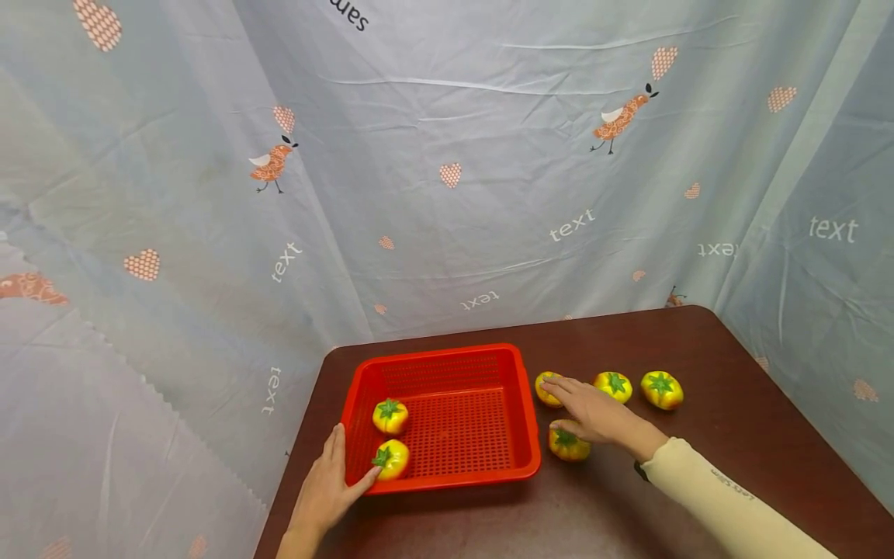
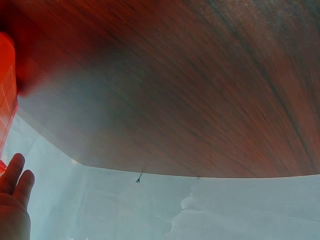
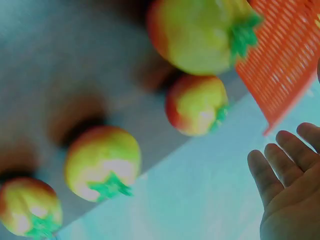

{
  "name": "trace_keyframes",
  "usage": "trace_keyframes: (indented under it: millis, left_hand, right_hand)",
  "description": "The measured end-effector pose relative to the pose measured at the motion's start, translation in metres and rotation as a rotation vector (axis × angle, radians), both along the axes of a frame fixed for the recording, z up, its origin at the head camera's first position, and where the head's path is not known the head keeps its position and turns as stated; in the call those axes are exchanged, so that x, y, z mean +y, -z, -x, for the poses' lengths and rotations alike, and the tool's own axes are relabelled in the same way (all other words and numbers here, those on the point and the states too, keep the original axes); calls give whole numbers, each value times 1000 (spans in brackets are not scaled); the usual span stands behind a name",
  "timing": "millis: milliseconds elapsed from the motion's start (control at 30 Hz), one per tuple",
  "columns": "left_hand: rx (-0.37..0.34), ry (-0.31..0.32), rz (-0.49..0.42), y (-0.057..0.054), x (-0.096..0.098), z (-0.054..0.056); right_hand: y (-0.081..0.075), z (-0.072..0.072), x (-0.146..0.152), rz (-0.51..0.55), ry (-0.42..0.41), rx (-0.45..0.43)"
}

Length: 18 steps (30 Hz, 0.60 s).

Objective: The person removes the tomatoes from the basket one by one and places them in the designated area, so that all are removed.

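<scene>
In the head view, a red plastic basket (image 1: 447, 485) stands on the table with two yellow-red persimmons inside, one farther back (image 1: 389, 417) and one nearer (image 1: 395, 458). My left hand (image 1: 327, 483) is at its front left corner, fingers straight along the left side and thumb at the front rim. My right hand (image 1: 594, 411) is spread right of the basket, fingers extended and palm down. Its fingertips overlap a persimmon (image 1: 547, 392), and its thumb overlaps a nearer persimmon (image 1: 569, 446). In the right wrist view the straight fingers (image 3: 285, 162) hold nothing.
Two more persimmons, one beside the right hand (image 1: 615, 385) and one farther right (image 1: 662, 390), sit toward the back of the dark brown table (image 1: 733, 435). A grey printed curtain (image 1: 447, 233) hangs behind the table and along both sides.
</scene>
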<state>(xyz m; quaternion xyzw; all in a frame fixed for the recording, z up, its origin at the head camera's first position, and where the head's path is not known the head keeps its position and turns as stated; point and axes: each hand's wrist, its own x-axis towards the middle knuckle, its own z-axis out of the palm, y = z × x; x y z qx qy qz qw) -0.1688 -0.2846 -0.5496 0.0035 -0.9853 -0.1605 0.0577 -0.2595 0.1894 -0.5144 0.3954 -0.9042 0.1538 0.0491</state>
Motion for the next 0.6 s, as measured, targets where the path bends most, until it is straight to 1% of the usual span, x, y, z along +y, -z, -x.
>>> trace_keyframes:
  millis: [200, 367, 467, 600]
  left_hand:
    - [5, -2, 0, 1, -1, -1]
    - [1, -3, -2, 0, 0, 0]
    - [-3, -2, -4, -1, 1, 0]
    - [-11, -5, -9, -3, 1, -1]
  right_hand:
    - [-25, 15, -14, 14, 37, 4]
    - [-44, 24, -32, 19, 36, 21]
    - [-52, 28, -46, 2, 24, 28]
    - [-58, 31, -64, -15, 3, 23]
